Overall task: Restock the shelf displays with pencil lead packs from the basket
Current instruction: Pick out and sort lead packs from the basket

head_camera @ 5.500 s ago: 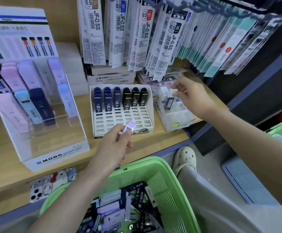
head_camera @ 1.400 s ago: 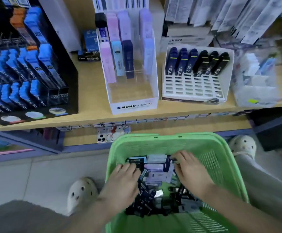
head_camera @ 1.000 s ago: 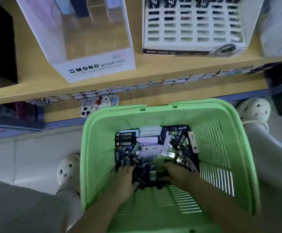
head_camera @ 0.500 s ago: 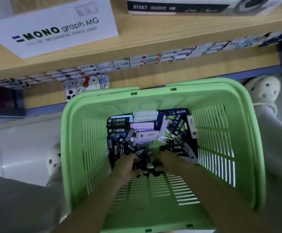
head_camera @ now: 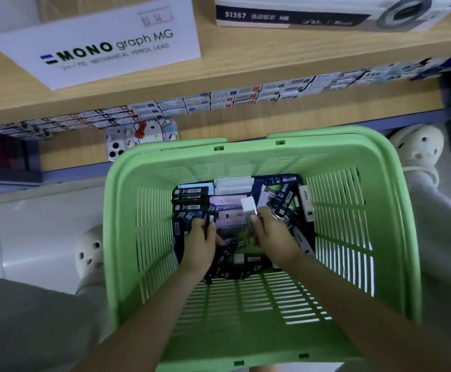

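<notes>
Locate the pencil lead packs heaped on the floor of the basket, toward its far end, below and short of the shelf edge. Note the left hand down in the heap, pinching a slim dark pack, long axis running away from the body toward the shelf. Note the right hand just beside it, pinching a white pack at the fingertips, seemingly end-on to the camera. Treat both hands as clamped on stock, close together but apart. Expect a lift up and forward as the next move: find the displays above and beyond the far rim of the basket, the display box marked MONO up and to the left, the second display box up and to the right. Judge the left hand nearer the first, the right hand nearer the second. Cannot match either pack to a display from this view. Clear the rim before reaching forward.
</notes>
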`<act>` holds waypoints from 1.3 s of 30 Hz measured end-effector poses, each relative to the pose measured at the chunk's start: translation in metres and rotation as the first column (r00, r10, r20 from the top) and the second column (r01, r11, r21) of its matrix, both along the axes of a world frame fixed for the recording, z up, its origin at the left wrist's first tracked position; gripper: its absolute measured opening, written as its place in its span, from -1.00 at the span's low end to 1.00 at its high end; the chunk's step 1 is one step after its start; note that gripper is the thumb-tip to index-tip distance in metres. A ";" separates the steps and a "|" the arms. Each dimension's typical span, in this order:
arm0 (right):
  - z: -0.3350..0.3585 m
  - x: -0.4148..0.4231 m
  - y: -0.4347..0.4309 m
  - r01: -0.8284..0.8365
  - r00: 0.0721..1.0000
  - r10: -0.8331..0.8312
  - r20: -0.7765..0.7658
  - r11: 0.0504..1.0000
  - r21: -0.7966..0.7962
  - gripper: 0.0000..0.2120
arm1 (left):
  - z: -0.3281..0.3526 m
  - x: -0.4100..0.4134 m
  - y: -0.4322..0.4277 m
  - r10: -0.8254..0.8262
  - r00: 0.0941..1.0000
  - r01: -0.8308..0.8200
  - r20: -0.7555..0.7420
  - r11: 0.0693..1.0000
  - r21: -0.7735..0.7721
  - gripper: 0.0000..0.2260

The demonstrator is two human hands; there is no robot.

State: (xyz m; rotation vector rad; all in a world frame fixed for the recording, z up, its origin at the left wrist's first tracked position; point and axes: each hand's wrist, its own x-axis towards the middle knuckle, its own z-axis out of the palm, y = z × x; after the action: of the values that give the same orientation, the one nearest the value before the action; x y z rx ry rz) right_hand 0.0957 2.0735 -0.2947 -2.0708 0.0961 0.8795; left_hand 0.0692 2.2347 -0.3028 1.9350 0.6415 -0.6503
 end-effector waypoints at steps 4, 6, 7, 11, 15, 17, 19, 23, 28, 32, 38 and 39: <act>0.013 -0.002 0.029 0.005 0.999 -0.007 0.037 0.998 0.063 -0.83 | 0.019 0.020 -0.010 0.330 0.922 -0.374 -0.202 0.891 -0.256 -0.90; 0.019 -0.002 0.039 -0.032 0.994 0.027 0.103 0.998 0.050 -0.80 | 0.023 0.023 -0.013 0.373 0.897 -0.438 -0.239 0.824 -0.360 -0.84; 0.022 -0.003 0.043 -0.072 0.986 0.066 0.150 0.997 0.035 -0.78 | 0.026 0.023 -0.014 0.359 0.902 -0.427 -0.239 0.822 -0.378 -0.82; 0.030 -0.004 0.041 -0.134 0.953 0.122 0.276 0.991 0.026 -0.75 | 0.027 0.025 -0.007 0.391 0.900 -0.435 -0.192 0.837 -0.332 -0.78; 0.009 0.012 0.020 0.209 0.971 -0.206 0.120 0.978 -0.020 -0.69 | 0.031 0.027 0.003 0.391 0.911 -0.412 -0.132 0.864 -0.289 -0.91; -0.008 0.020 0.010 0.293 0.954 -0.296 -0.044 0.954 -0.061 -0.51 | 0.033 0.026 0.007 0.376 0.920 -0.391 -0.107 0.877 -0.280 -0.94; -0.024 0.025 0.006 0.310 0.939 -0.316 -0.134 0.949 -0.064 -0.41 | 0.033 0.025 0.009 0.363 0.928 -0.373 -0.089 0.890 -0.261 -0.92; -0.047 0.034 0.010 0.344 0.923 -0.342 -0.178 0.939 -0.019 -0.21 | 0.032 0.025 0.010 0.335 0.936 -0.352 -0.108 0.909 -0.222 -0.92; -0.055 0.054 0.015 0.191 0.959 -0.225 -0.174 0.963 -0.190 -0.20 | 0.032 0.030 0.009 0.315 0.938 -0.339 -0.147 0.921 -0.191 -0.87; -0.051 0.052 0.020 0.116 0.960 -0.154 -0.234 0.979 -0.168 -0.14 | 0.033 0.032 0.009 0.317 0.937 -0.343 -0.146 0.916 -0.210 -0.91; -0.039 0.035 0.015 0.147 0.969 -0.160 -0.189 0.986 -0.084 -0.30 | 0.032 0.030 0.012 0.316 0.935 -0.343 -0.159 0.919 -0.193 -0.92; -0.037 0.033 0.015 0.148 0.970 -0.161 -0.184 0.986 -0.081 -0.32 | 0.032 0.029 0.013 0.315 0.935 -0.342 -0.164 0.921 -0.185 -0.91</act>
State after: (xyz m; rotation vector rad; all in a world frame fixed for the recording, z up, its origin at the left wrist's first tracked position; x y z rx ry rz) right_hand 0.1284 2.0883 -0.3322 -2.0048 0.3895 0.9864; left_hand 0.0978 2.2475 -0.2706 1.5498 0.9197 -0.6069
